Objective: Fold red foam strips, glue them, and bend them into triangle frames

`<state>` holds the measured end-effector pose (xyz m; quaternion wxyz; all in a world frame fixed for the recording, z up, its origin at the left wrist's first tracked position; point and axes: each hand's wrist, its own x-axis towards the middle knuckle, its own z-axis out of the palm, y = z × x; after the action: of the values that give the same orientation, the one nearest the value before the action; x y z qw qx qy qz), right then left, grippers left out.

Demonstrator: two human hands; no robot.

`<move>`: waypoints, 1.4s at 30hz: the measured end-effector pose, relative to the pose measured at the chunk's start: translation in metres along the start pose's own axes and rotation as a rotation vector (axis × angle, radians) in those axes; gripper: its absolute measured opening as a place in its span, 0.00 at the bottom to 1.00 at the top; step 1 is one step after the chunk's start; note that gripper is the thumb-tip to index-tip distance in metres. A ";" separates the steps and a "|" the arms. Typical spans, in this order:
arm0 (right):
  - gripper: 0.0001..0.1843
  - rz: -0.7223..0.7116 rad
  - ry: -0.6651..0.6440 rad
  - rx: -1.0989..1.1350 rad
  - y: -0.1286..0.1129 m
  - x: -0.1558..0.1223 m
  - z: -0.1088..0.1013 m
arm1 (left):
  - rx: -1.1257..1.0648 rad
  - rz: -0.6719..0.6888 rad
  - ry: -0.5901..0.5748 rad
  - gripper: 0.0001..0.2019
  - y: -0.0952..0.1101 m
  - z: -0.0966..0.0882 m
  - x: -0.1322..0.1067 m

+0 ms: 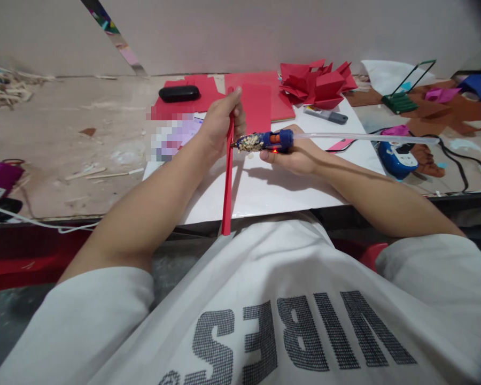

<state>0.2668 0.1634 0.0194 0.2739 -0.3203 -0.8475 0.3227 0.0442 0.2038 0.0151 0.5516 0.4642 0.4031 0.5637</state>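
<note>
My left hand [220, 125] is closed around the upper part of a long, narrow red strip [227, 187], held edge-on and reaching down toward my lap. My right hand [294, 155] grips a blue glue gun [270, 141] with an orange-lit section, a crusted nozzle and a clear glue stick [364, 138] trailing to the right. The nozzle points left and sits right against the strip, just below my left fingers. Both hands hover over a white sheet [272, 192] on the table.
Red sheets [260, 96] and a pile of folded red paper shapes [316, 83] lie behind the hands. A black case [179, 93] rests at the back left, a grey cutter [326, 115] and a second blue glue gun [395, 158] with black cable at right. Wooden sticks [96, 174] lie left.
</note>
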 end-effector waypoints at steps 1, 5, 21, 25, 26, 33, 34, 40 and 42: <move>0.30 0.003 -0.002 -0.006 0.000 0.000 0.000 | -0.006 -0.009 0.006 0.36 0.001 0.001 -0.001; 0.31 0.005 -0.020 -0.008 0.002 -0.003 0.001 | 0.001 -0.090 0.006 0.37 0.005 0.001 -0.003; 0.26 -0.080 -0.166 -0.009 -0.002 -0.006 -0.006 | -0.192 -0.164 0.034 0.34 0.017 0.009 -0.006; 0.23 -0.103 -0.164 0.019 -0.002 -0.006 -0.005 | -0.205 -0.146 0.051 0.35 0.022 0.014 -0.013; 0.22 -0.110 -0.169 0.021 -0.002 -0.006 -0.005 | -0.209 -0.142 0.050 0.36 0.022 0.015 -0.014; 0.24 -0.111 -0.224 -0.040 -0.005 -0.004 -0.007 | -0.286 -0.141 0.068 0.32 0.014 0.011 -0.006; 0.24 -0.118 -0.229 -0.041 -0.005 -0.004 -0.007 | -0.308 -0.141 0.070 0.31 0.011 0.010 -0.004; 0.22 -0.171 -0.270 -0.025 -0.003 -0.004 -0.006 | -0.337 -0.125 0.069 0.30 0.009 0.008 -0.003; 0.22 -0.181 -0.295 -0.021 -0.006 -0.004 -0.007 | -0.299 -0.117 0.066 0.32 0.012 0.010 -0.005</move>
<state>0.2722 0.1594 0.0270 0.1712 -0.1948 -0.9072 0.3311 0.0505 0.1973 0.0285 0.6328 0.3338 0.3592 0.5992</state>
